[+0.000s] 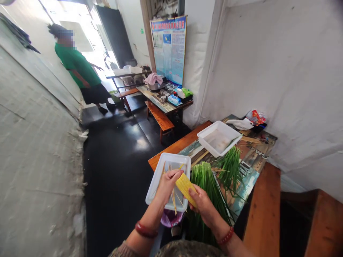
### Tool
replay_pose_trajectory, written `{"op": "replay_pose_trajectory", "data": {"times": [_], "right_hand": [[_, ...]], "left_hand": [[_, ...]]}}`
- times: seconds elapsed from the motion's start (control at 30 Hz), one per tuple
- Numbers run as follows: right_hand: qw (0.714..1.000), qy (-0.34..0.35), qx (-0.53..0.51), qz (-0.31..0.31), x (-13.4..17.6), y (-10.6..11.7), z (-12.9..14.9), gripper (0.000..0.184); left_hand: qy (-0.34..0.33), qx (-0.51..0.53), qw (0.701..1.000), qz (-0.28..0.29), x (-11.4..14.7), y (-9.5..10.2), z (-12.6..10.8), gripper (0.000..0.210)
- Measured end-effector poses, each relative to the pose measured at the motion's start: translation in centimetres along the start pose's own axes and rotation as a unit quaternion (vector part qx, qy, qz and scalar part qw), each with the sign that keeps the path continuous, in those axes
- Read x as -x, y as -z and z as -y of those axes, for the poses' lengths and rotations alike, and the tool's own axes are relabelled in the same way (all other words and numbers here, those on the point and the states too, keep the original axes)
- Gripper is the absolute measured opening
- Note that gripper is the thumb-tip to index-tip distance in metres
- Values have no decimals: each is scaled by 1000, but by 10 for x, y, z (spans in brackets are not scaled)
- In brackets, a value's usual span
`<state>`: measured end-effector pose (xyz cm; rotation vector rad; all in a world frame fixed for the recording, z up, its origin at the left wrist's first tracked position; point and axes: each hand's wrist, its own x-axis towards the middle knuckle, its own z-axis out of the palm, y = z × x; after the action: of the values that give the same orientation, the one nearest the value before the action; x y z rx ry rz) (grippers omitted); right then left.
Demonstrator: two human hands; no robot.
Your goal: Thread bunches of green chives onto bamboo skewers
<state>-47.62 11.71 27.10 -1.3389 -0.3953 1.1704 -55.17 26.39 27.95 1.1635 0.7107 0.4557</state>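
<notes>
My right hand [202, 203] is wrapped around the lower end of a yellow, oblong slab with a ridged face [186, 185]; I cannot tell its kind. At the slab's upper end, my left hand [169, 180] is closed in a pinch, and whatever lies between those fingertips is hidden. Beneath my hands is a white plastic tray [150, 185] with several thin wooden skewers [174, 201] lying across it. A thick bunch of long green stalks, like chives [205, 178], rests right of the tray, close to my right hand.
A second white tray [214, 151] and a smaller green bunch [230, 162] lie on the patterned table [250, 173]. Wooden benches [264, 207] flank it. A purple container [171, 218] sits below the near tray. A person in green [79, 67] stands far left by the doorway.
</notes>
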Motion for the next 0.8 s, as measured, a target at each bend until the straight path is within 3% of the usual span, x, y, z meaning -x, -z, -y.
{"op": "replay_pose_trajectory", "data": {"times": [0.1,0.2,0.4,0.6,0.8], "right_hand": [[999,-2,2,-50,-10,1,-12,67],[997,-17,0,-71,-22,4,-26,71],[994,-69,1,-89,-44,-5,-55,71],[989,-85,53,-107,-65,-10,-67,62],[988,-24,121,-95,-80,3,-61,50]], "left_hand": [[-37,-127,991,-24,-9,14,13,28],[-117,-218,969,-25,-17,25,30,21],[-153,-274,948,-52,-32,38,67,21],[-82,-199,976,-41,-45,49,84,28],[1,-132,991,19,-50,59,76,40]]}}
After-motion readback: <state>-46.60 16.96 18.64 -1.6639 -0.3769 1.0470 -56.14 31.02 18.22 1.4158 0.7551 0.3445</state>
